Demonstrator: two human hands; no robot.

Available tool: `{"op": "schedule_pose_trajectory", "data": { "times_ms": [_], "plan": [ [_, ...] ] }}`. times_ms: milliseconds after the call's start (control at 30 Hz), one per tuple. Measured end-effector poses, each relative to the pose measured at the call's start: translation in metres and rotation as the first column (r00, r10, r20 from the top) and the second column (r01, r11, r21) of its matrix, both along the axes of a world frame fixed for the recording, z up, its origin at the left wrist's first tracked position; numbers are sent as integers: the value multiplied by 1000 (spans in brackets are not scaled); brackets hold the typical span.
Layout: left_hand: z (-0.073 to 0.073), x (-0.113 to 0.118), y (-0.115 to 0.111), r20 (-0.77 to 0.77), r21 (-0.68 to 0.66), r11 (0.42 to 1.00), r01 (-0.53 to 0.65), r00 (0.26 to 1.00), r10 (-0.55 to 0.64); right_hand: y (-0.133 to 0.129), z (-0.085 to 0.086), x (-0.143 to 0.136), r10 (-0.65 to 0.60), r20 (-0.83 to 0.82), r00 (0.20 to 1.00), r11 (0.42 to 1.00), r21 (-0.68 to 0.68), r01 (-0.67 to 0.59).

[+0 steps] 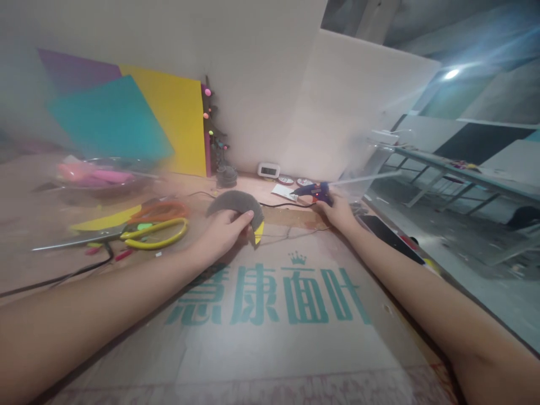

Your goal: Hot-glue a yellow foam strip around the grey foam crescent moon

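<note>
My left hand (225, 232) is closed on a rounded grey piece (237, 203), thumb on top, with a small yellow pointed bit (259, 232) showing at its lower right edge. Farther right, my right hand (336, 209) has its fingers wrapped round the handle of a dark blue glue gun (314, 192). The gun's nozzle points left, over a small white card (284, 192), and a clear glue stick (365, 179) sticks out behind it. Below both hands lies a board with green printed characters (270, 295).
Yellow-handled scissors (154, 233), orange-handled scissors (162, 211) and a bowl of pink pieces (95, 175) are at the left. A white digital clock (269, 170) stands at the back, near a small decorated tree (217, 143). A black cable (287, 206) crosses between my hands.
</note>
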State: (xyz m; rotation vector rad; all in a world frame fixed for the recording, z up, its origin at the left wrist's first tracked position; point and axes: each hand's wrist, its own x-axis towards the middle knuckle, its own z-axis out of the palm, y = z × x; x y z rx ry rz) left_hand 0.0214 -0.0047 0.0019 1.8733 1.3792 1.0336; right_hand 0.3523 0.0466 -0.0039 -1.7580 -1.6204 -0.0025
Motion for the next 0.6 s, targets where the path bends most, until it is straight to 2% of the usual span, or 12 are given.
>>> {"op": "schedule_pose_trajectory", "data": {
  "times_ms": [200, 400, 500, 600],
  "plan": [
    [2, 1, 0, -14, 8, 1000, -12, 1000, 13, 3, -3, 5, 34, 21, 999, 999, 14, -34],
    [-6, -1, 6, 1, -10, 999, 49, 999, -49, 4, -1, 6, 79, 1, 997, 997, 17, -79],
    [-8, -2, 7, 7, -19, 998, 54, 999, -54, 3, 0, 4, 29, -49, 998, 996, 83, -25],
    [-9, -1, 7, 11, -31, 998, 51, 999, -51, -1, 2, 2, -86, -109, 990, 979, 174, 105]
  ]
}}
